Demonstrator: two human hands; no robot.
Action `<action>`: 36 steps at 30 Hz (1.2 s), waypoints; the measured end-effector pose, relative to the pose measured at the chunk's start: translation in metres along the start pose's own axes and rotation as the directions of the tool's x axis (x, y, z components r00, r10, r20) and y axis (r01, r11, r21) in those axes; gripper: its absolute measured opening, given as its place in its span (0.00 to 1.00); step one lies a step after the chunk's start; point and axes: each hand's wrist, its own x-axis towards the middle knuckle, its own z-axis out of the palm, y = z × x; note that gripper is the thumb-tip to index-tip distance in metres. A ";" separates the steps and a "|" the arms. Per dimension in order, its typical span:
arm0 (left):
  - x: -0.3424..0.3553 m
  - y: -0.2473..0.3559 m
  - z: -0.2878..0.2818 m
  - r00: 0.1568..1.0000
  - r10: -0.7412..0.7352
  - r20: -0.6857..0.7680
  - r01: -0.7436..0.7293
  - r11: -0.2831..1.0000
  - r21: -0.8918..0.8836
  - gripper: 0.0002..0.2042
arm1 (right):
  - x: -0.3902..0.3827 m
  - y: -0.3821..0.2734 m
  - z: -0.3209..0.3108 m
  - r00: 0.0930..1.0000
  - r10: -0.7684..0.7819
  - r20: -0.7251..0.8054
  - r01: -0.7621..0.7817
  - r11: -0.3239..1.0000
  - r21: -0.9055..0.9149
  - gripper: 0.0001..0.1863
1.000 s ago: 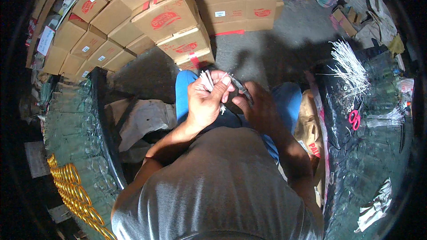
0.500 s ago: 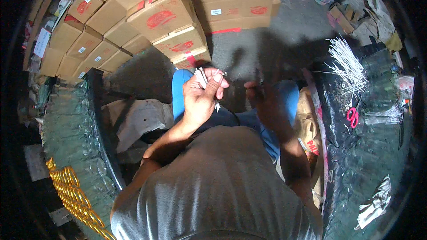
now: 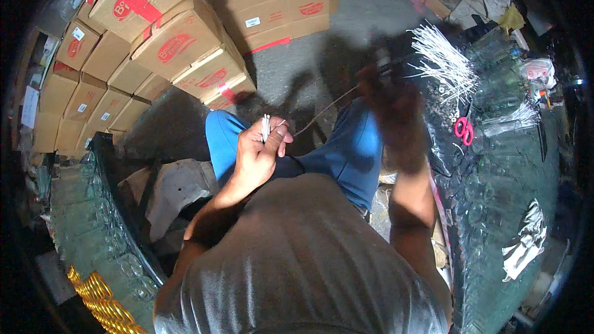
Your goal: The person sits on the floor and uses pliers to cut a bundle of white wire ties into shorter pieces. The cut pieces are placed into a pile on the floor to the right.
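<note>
My left hand (image 3: pixel 255 151) is closed around a small bundle of short white wick-like strands (image 3: pixel 266 127), their ends standing up above the fingers. A thin strand (image 3: pixel 327 107) stretches from its fingertips up to my right hand (image 3: pixel 395 102), which is raised over my right knee. That hand is dark and smeared by motion, but the strand's far end meets its fingers. Beside it, a loose pile of white strands (image 3: pixel 440 55) lies on the right-hand surface. Small ring-like pieces (image 3: pixel 447 100) and pink-handled scissors (image 3: pixel 463 131) are close to the pile.
Stacked cardboard boxes (image 3: pixel 179 40) stand ahead and to the left. Rows of clear glass pieces (image 3: pixel 99 210) fill the left side, with gold rings (image 3: pixel 102 300) at the near end. More glass (image 3: pixel 489 210) lines the right side, where a white cloth (image 3: pixel 525 244) lies.
My right hand has moved up and away from my left, and the strand is now drawn out between them. The whole view has shifted, bringing the right-hand surface closer to the middle.
</note>
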 end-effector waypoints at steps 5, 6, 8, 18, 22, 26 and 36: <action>0.003 -0.023 -0.007 0.963 -0.230 0.140 0.263 0.912 -0.315 0.06 | 0.049 0.014 -0.101 0.914 0.146 -0.379 -0.314 0.845 -0.433 0.13; 0.005 -0.023 -0.002 0.956 -0.245 0.160 0.287 0.894 -0.343 0.06 | 0.049 0.022 -0.121 0.886 0.099 -0.453 -0.367 0.745 -0.556 0.13; 0.002 -0.023 0.002 0.954 -0.264 0.146 0.300 0.869 -0.393 0.05 | 0.040 0.051 -0.147 0.881 0.015 -0.473 -0.387 0.599 -0.701 0.13; 0.000 -0.021 0.006 0.914 -0.367 0.175 0.404 0.774 -0.487 0.04 | -0.003 0.027 -0.106 0.932 0.337 -0.137 -0.354 0.759 -0.546 0.14; 0.002 -0.019 0.003 0.932 -0.293 0.212 0.360 0.797 -0.485 0.03 | -0.002 0.019 -0.094 0.957 0.281 -0.073 -0.262 0.725 -0.637 0.11; 0.006 -0.008 0.004 0.955 -0.228 0.191 0.293 0.836 -0.465 0.02 | -0.005 0.039 -0.088 0.982 0.173 -0.072 -0.176 0.721 -0.670 0.10; 0.005 0.024 0.004 0.983 -0.099 0.154 0.161 0.865 -0.476 0.03 | -0.020 0.024 -0.002 0.920 0.384 0.071 -0.347 0.722 0.599 0.11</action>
